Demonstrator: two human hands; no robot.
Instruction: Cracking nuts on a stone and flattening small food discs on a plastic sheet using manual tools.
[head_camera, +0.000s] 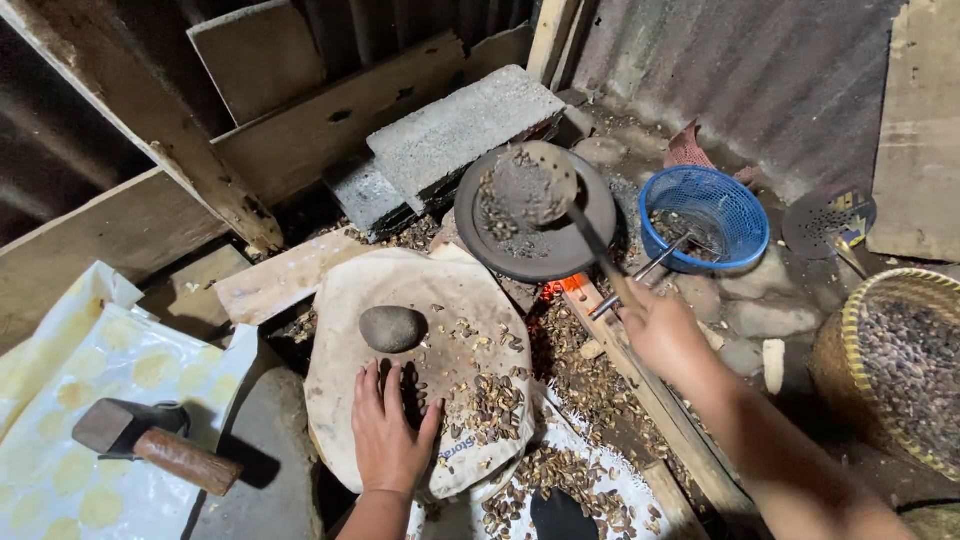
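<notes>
A: Starting nearest, the left hand (390, 435) lies flat on the cloth-covered slab (360, 300), fingers straight and slightly spread, clamped on nothing. Just beyond its fingertips sits a smooth, rounded grey stone (391, 328).

B: And beside the stone?

A: To the right of it, small brown roasted seeds (495, 405) lie scattered, spilling off the slab's near edge. Well left of the stone, a hammer (150, 440) with a wooden handle rests on a pale dotted sheet (60, 400).

B: The other hand?

A: The right hand (655, 325), right of the stone, has its fingers wrapped shut around the handle of a long ladle (535, 185). The ladle's perforated round bowl, heaped with seeds, hovers over a dark round pan (535, 215) beyond the stone; embers (560, 290) glow orange under the pan's near rim.

B: Farther out?

A: Right of the pan, a blue plastic mesh basket (705, 220); far right, a woven basket (890, 360) of seeds. Behind the pan, grey concrete blocks (465, 125), rough planks and corrugated metal walls (740, 70).
</notes>
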